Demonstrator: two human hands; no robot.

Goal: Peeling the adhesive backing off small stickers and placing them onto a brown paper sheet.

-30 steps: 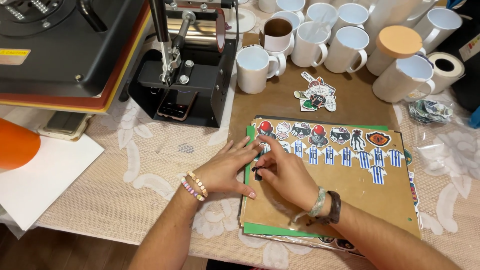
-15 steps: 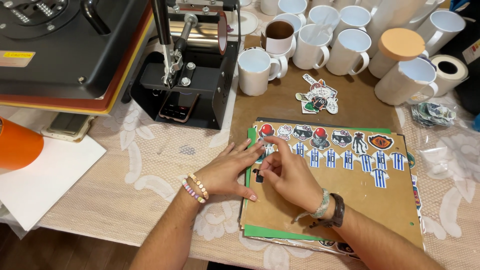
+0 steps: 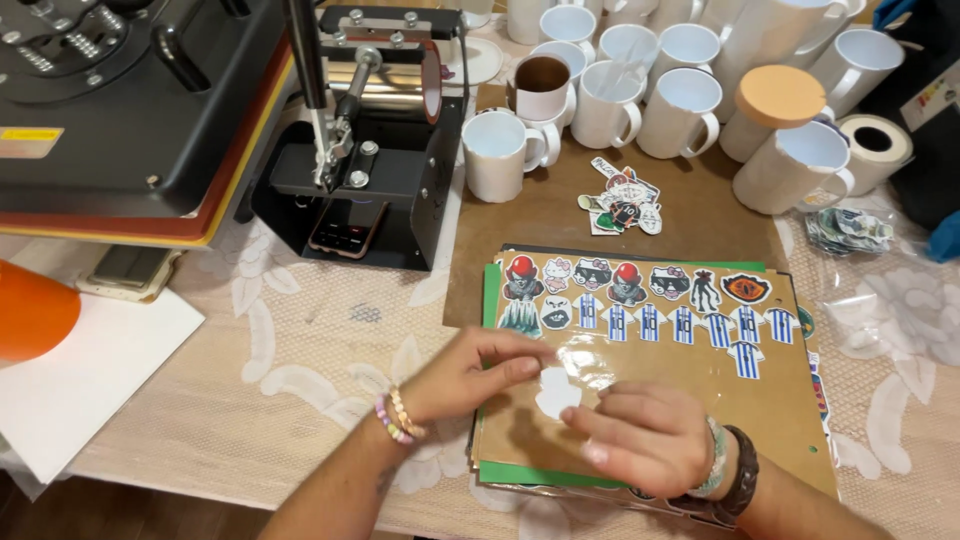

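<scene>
White mugs (image 3: 610, 95), one brown-filled (image 3: 541, 85)

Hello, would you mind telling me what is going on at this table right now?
A person is working on a brown board lined with rows of small stickers. The left hand and right hand both press around a white cut-out sticker under a clear film. White mugs and a black mug press stand behind.

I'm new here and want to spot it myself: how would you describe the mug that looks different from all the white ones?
Start at the black press machine at the top of the table, then look right to the cluster of white mugs. Just right of the machine, in the cluster's left part, stands the dark-lined mug. It alone is brown inside; its neighbours are white inside.
</scene>
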